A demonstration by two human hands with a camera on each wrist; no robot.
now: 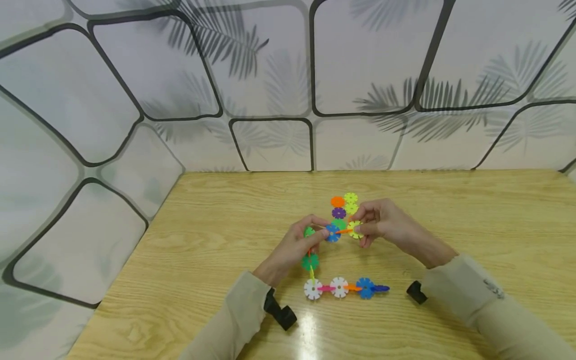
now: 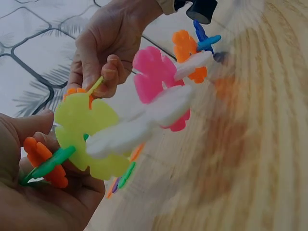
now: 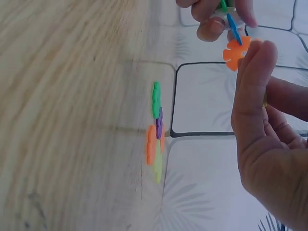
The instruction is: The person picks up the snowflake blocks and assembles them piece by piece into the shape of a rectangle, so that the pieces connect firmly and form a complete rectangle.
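Left hand (image 1: 300, 237) pinches one blue notched plastic disc (image 1: 333, 233); right hand (image 1: 388, 226) pinches one yellow notched plastic disc (image 1: 354, 224); one orange notched plastic disc (image 1: 344, 231) links both.

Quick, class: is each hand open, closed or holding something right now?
Left hand: closed, holding a blue disc.
Right hand: closed, pinching a yellow disc.

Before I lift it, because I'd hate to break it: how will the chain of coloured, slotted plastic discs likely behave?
The chain is probably light, since its discs look thin. It may twist or sag, as they join only at their edges. Pulling one end could pop those narrow connections apart.
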